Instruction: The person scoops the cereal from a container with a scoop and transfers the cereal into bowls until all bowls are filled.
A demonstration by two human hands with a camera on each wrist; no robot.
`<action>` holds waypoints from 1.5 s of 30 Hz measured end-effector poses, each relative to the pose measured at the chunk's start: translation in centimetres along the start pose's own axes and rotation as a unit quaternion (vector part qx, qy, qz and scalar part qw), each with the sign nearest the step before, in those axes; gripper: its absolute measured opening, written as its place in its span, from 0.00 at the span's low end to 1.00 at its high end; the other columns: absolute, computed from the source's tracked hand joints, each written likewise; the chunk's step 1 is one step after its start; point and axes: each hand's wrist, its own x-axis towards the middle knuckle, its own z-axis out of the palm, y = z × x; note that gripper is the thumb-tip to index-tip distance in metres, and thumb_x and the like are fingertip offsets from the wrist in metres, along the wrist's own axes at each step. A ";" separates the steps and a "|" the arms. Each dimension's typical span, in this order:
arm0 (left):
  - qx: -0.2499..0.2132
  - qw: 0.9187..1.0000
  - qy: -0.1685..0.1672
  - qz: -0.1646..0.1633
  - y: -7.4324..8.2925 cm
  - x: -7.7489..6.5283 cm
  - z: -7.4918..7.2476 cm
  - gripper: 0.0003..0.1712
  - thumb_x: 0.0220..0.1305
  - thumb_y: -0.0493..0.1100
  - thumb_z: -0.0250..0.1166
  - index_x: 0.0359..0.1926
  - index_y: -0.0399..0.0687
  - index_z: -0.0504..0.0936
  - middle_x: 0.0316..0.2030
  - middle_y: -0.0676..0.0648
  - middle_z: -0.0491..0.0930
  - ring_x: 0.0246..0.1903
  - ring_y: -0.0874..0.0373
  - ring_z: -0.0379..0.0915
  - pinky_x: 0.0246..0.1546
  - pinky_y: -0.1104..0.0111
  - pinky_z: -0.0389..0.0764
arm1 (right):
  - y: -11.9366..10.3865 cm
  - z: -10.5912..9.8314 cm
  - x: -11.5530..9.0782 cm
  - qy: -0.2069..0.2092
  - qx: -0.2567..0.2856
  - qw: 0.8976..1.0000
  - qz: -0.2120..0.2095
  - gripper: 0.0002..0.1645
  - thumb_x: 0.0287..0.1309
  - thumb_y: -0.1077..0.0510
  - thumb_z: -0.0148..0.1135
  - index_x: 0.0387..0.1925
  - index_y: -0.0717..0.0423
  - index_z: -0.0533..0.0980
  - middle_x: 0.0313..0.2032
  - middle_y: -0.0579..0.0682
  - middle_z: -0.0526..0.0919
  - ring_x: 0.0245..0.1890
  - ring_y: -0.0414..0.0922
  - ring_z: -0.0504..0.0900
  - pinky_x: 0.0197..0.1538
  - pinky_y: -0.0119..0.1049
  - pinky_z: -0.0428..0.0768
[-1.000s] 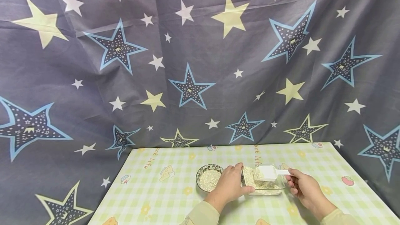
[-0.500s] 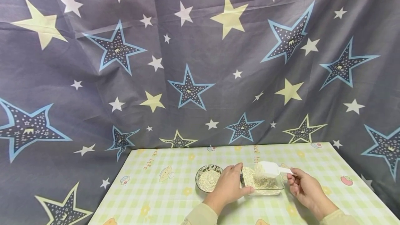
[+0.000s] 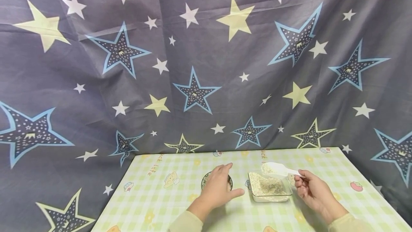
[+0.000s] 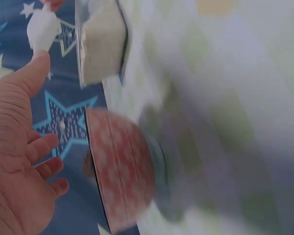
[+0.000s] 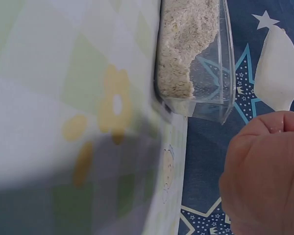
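Observation:
My right hand (image 3: 314, 193) pinches the handle of a white scoop (image 3: 277, 169), raised over the far side of a clear glass container (image 3: 273, 197). Flakes that look like oats show in the scoop's bowl. More oat flakes (image 5: 183, 44) are heaped to one side of the container in the right wrist view. My left hand (image 3: 216, 188) hovers over a patterned bowl (image 3: 230, 183), fingers and thumb spread, holding nothing. From the left wrist, the bowl's outside (image 4: 121, 169) looks pink, and the hand is apart from it. The left hand hides most of the bowl's contents in the head view.
A green-and-white checked cloth (image 3: 154, 196) with cartoon prints covers the table. Behind it hangs a dark curtain (image 3: 141, 92) with stars. Container and bowl stand side by side with a narrow gap.
My left hand has let go of the container's left side and moved left over the bowl. The scoop has risen slightly and tilted, held in the right hand throughout.

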 end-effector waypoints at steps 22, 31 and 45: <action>-0.036 0.998 0.010 -0.040 -5.8 -3.1 -0.9 0.67 0.52 0.72 0.80 0.80 0.38 0.62 0.73 0.32 0.73 0.73 0.35 0.69 0.75 0.40 0.71 | 0.0 4.8 0.7 -0.022 -0.041 0.999 -0.020 0.21 0.84 0.54 0.39 0.33 0.52 0.74 0.25 0.38 0.78 0.23 0.29 0.70 0.21 0.18 0.66; -0.042 0.998 0.022 -0.046 -6.5 -3.6 -0.7 0.68 0.52 0.71 0.80 0.80 0.36 0.62 0.72 0.31 0.74 0.72 0.34 0.70 0.75 0.39 0.71 | 0.8 7.7 1.4 -0.032 -0.055 0.998 -0.016 0.19 0.84 0.55 0.41 0.34 0.52 0.73 0.25 0.39 0.78 0.23 0.29 0.70 0.21 0.18 0.66; -0.053 0.996 0.005 -0.067 -6.7 -3.8 -1.8 0.71 0.48 0.71 0.82 0.80 0.36 0.61 0.69 0.31 0.75 0.69 0.34 0.73 0.71 0.38 0.75 | 2.0 10.9 2.2 -0.029 -0.077 0.996 -0.016 0.17 0.84 0.54 0.43 0.35 0.51 0.73 0.23 0.38 0.79 0.21 0.29 0.70 0.20 0.18 0.66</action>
